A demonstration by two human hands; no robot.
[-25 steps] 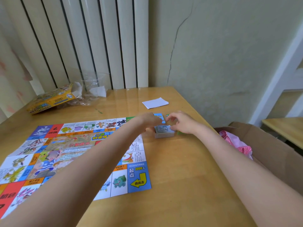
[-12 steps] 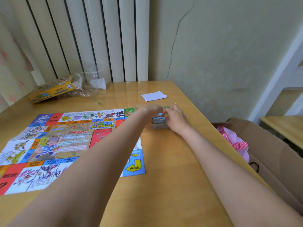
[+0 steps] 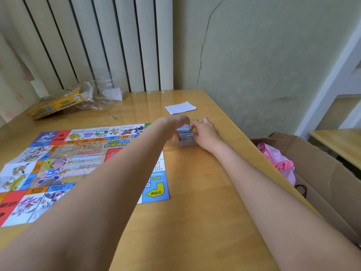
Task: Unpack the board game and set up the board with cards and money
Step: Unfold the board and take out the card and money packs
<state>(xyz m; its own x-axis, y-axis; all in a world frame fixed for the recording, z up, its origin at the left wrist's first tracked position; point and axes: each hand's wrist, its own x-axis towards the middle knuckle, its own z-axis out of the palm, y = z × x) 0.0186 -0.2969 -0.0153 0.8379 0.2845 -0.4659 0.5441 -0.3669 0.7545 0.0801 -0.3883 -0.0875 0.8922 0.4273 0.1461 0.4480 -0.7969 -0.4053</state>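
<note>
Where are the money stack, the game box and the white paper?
money stack [image 3: 186,138], head view, on the top banknote.
game box [image 3: 56,103], head view, on its yellow side face.
white paper [image 3: 180,107], head view, on the middle of the sheet.

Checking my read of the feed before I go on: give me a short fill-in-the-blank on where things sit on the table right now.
1. The game board lies unfolded and flat on the wooden ____.
2. Both hands meet at the stack of play money, which sits just off the board's ____ edge.
3. The white stack of cards lies ____ the hands, nearer the wall.
4. The yellow game box lies at the table's far ____ corner.

Missing words: table; right; beyond; left
</note>
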